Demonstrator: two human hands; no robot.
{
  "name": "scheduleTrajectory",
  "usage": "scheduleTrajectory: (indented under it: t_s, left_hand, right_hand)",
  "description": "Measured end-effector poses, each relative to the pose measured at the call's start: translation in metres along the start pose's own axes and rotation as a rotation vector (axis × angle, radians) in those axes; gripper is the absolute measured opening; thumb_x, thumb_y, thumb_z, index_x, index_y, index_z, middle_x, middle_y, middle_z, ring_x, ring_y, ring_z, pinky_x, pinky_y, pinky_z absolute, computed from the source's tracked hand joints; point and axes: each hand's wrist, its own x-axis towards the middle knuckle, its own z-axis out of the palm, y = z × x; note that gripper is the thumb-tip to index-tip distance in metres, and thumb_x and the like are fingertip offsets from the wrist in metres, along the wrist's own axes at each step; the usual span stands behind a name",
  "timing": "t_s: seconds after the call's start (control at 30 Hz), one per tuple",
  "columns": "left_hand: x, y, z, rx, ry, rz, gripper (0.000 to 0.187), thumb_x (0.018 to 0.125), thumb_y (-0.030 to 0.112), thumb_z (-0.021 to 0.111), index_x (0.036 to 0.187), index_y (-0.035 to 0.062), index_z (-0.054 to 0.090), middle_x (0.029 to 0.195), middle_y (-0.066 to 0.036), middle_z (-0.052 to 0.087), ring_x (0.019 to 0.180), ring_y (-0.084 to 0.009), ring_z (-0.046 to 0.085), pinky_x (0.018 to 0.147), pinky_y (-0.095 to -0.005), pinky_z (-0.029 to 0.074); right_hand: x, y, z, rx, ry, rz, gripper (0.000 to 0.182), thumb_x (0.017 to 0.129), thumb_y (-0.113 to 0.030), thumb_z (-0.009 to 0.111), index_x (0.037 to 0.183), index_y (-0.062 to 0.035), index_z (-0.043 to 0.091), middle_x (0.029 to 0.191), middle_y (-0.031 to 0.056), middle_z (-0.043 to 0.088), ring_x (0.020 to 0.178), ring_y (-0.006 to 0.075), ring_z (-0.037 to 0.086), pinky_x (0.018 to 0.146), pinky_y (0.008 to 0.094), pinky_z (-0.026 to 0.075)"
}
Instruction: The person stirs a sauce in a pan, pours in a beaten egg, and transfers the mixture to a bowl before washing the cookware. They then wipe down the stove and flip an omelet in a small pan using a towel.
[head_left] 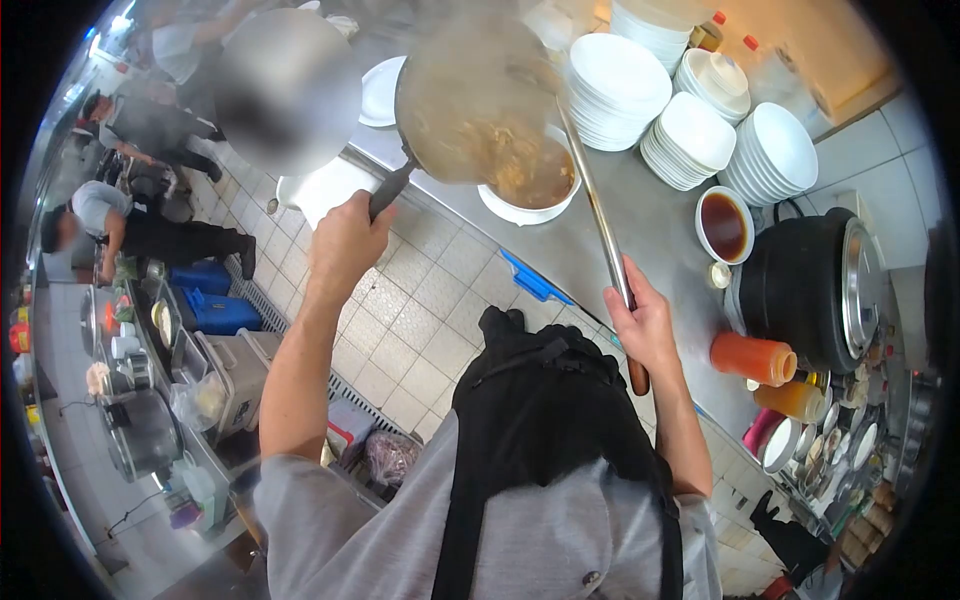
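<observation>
My left hand is closed round the dark handle of a wok, which is tilted over a white bowl on the steel counter. Brown food lies at the wok's lower edge, above and partly in the bowl. Steam blurs the wok's inside. My right hand grips the long metal handle of a ladle. The ladle's head is in the steam over the wok and hard to make out.
Stacks of white plates and a bowl of dark sauce are on the counter. Right of them stand a black pot and an orange bottle. Co-workers stand at the far left.
</observation>
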Motion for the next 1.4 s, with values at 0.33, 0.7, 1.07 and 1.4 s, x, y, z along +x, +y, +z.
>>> scheduleTrajectory:
  t_s: [0.33,0.7,1.07,1.4]
  left_hand:
    - [-0.01,0.02,-0.021,-0.033,-0.074,-0.043,0.038,0.092,0.037,0.066,0.09,-0.0008,0.063,0.072,-0.021,0.066,0.07,-0.041,0.066,0.065,-0.0485,0.049]
    - [0.005,0.008,-0.024,0.001,-0.072,-0.042,0.038,0.093,0.038,0.063,0.089,0.0004,0.064,0.076,-0.022,0.069,0.075,-0.0411,0.068,0.07,-0.0508,0.053]
    - [0.003,-0.001,-0.027,-0.035,-0.052,0.022,0.037,0.091,0.034,0.069,0.084,-0.0017,0.064,0.068,-0.02,0.065,0.065,-0.0385,0.066,0.061,-0.0464,0.049]
    - [0.003,-0.001,-0.038,-0.019,-0.044,0.028,0.032,0.092,0.034,0.065,0.089,0.0016,0.065,0.072,-0.018,0.068,0.069,-0.0362,0.068,0.066,-0.0464,0.053]
  right_hand:
    - [0.049,0.01,0.049,0.233,0.014,0.018,0.054,0.095,-0.009,0.064,0.143,0.0071,0.046,0.12,0.011,0.066,0.102,0.0116,0.06,0.089,0.0246,0.047]
    - [0.008,0.033,0.008,-0.253,-0.145,-0.34,0.054,0.091,-0.011,0.066,0.142,-0.0015,0.05,0.098,0.0211,0.067,0.088,0.03,0.068,0.08,0.0356,0.052]
    - [0.048,0.006,0.033,-0.272,0.037,-0.332,0.053,0.092,-0.011,0.063,0.142,-0.0022,0.049,0.101,0.0249,0.066,0.088,0.0393,0.066,0.08,0.0404,0.052]
    - [0.002,0.055,-0.015,-0.513,-0.056,-0.416,0.055,0.087,-0.007,0.065,0.14,-0.0054,0.051,0.09,0.0194,0.064,0.081,0.0383,0.064,0.07,0.0455,0.052]
